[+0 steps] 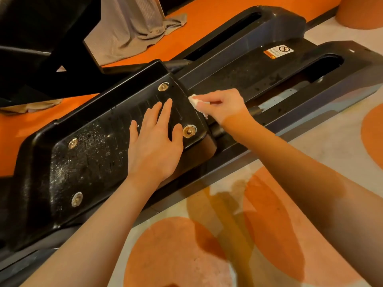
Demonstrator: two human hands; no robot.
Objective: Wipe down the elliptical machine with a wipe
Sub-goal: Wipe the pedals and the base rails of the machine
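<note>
A: Position of the crumpled white wipe point(196, 101)?

B: Pinched in the right hand point(223, 105), fingers curled round it. Pressed against the far end edge of the long black textured plastic foot pedal point(99, 150) of the elliptical machine. Only a small wad visible beyond the fingertips.

A: State of the left hand point(154, 139)?

B: Flat and open, fingers straight and slightly spread, palm down on the pedal tread. Holding nothing. Apparently bracing the pedal against movement.

A: Relation governing the next stroke?

B: Long axis of the pedal running from beside the right hand, under the left palm, then on toward the near left. Unwiped, speckled tread lying on the wrist side of the left hand and beyond, well apart from the wipe. Right hand nearer the pedal's end edge; left hand nearer the dusty part.

A: Pose of the arms?

B: Both forearms bare and extended forward. Right wrist bent inward, knuckles up, hand just beyond the left fingertips. Left forearm roughly in line with the pedal.

A: Likely requirement?

B: Probably a sweep of the wipe along the axis toward the left hand, with that hand lifted or shifted clear. Round brass-coloured bolt head point(189, 131) beside the left thumb likely to snag the wipe.
</note>
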